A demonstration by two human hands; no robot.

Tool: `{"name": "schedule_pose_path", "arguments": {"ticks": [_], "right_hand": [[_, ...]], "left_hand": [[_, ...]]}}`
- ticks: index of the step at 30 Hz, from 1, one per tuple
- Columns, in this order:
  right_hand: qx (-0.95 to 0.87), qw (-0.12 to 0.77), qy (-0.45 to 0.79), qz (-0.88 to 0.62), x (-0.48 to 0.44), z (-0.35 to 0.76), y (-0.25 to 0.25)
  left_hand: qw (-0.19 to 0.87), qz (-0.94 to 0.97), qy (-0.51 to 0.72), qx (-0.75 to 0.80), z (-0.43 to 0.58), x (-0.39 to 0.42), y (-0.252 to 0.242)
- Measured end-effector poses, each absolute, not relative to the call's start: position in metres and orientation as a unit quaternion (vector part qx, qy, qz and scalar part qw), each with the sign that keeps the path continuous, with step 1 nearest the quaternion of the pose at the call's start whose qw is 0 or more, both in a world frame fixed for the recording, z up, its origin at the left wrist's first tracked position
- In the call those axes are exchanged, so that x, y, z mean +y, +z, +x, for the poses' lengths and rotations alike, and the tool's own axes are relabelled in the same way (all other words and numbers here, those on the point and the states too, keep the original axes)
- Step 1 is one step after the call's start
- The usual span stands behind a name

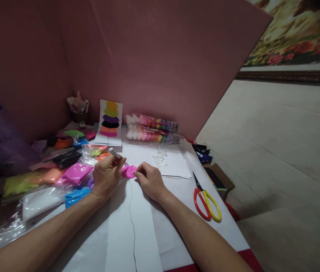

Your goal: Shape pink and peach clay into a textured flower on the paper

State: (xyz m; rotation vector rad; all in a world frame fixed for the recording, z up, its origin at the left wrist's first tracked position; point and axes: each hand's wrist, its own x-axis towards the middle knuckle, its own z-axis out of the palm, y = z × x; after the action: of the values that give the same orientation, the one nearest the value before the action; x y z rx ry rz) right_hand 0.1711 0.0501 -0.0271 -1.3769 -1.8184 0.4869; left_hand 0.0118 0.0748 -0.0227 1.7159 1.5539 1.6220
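Observation:
A flat piece of pink clay (128,171) lies on a white sheet of paper (133,226) that bears a curved pencil line. My left hand (107,175) is closed round a small metal fork (117,155), whose tines press on the clay's left edge. My right hand (150,179) rests on the paper with its fingers bent, fingertips pinching the clay's right edge.
Bags of coloured clay (63,173) crowd the table's left side. A card with stacked coloured clay shapes (110,121) leans on the pink back wall beside packs of clay sticks (151,130). Red-and-yellow scissors (206,200) lie at the right. The table edge drops off beyond them.

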Motion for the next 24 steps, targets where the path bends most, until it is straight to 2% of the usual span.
{"name": "schedule_pose_path", "arguments": {"ticks": [24], "right_hand": [[-0.718,0.4,0.192,-0.536,0.0496,0.1711,-0.0273]], "left_hand": [[0.183,0.602,0.581,0.517,0.0119,0.0753,-0.0249]]}}
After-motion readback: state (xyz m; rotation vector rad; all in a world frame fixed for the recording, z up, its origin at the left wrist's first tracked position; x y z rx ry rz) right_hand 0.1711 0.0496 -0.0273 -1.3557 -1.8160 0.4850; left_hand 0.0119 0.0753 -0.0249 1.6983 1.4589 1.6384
